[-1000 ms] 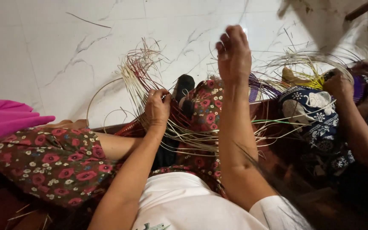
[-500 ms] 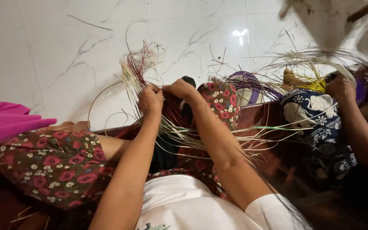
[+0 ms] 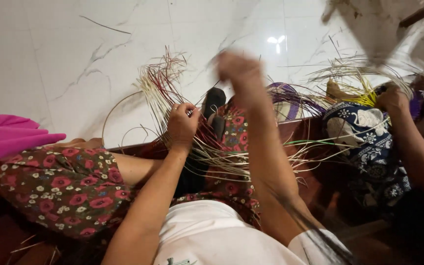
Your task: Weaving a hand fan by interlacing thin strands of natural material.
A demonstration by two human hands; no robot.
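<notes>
My left hand (image 3: 182, 125) is closed around a bundle of thin pale and reddish weaving strands (image 3: 160, 88) that fan out above it. My right hand (image 3: 239, 73) is raised and blurred with motion, its fingers pinched on a single thin strand running back toward the bundle. More pale strands (image 3: 231, 162) spread across my lap to the right. A dark object (image 3: 214, 103) sits just behind the left hand. My legs in floral cloth (image 3: 65, 186) lie below.
A white marble-look floor (image 3: 74, 59) stretches ahead. Another person's hand (image 3: 393, 100) at the right works on strands above blue patterned cloth (image 3: 359, 127). A purple woven rim (image 3: 290, 95) lies between us. Pink fabric (image 3: 6, 135) sits at the left edge.
My right hand went from raised high down to the bundle beside the left hand, and has now lifted up again with a strand. The left hand stayed on the bundle.
</notes>
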